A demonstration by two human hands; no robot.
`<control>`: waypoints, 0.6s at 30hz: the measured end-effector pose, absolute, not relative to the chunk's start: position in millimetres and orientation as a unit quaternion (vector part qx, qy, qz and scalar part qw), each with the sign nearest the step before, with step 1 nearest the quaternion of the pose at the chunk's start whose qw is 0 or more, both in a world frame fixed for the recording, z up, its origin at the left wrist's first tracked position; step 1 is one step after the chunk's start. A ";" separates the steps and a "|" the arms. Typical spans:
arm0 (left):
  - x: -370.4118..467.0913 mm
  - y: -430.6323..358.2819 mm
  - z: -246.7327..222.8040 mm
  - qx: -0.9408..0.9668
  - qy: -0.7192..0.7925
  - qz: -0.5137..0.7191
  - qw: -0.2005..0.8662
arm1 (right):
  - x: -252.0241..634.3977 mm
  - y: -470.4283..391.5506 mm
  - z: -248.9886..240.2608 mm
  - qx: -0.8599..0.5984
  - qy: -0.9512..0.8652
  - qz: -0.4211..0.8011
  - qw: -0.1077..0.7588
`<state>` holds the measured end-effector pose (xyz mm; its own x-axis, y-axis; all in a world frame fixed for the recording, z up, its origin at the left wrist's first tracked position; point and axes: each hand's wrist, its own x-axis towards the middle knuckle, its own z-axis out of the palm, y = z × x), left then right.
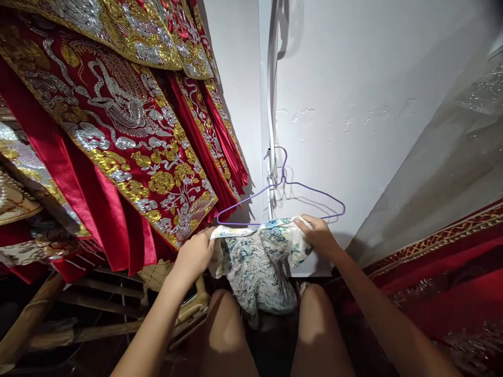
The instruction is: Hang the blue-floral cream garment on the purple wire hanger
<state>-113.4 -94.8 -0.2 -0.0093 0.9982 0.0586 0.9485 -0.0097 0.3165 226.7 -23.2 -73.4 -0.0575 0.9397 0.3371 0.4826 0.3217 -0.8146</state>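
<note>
A crinkled blue-and-white garment droops beneath a purple hanger.

Embroidered panels, red ground — gold and silver motifs, at the left. Plain red cloth strips, hanging beside and between them. Wooden frame of round poles, lower left, beneath the textiles. White wall, scuffed across its middle. Red cloth with patterned band — lower right, beside a translucent sheet.
</note>
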 end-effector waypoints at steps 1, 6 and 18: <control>-113.3 -91.5 1.2 0.694 0.694 0.167 0.097 | 233.0 -33.0 -69.9 -0.529 -0.680 0.247 0.444; -98.3 -52.5 13.5 0.719 0.567 0.392 0.088 | 243.0 -67.8 -49.1 -0.484 -0.696 0.274 0.454; -70.3 -8.1 28.1 0.655 0.403 0.403 0.496 | 290.9 -76.2 -37.9 -0.579 -0.566 0.172 0.561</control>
<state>-70.3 -8.1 28.1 0.3494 0.9282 0.1281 0.1273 -0.1825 0.9749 290.9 -76.2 -37.9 0.3008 0.8484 0.4355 0.4617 0.2700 -0.8449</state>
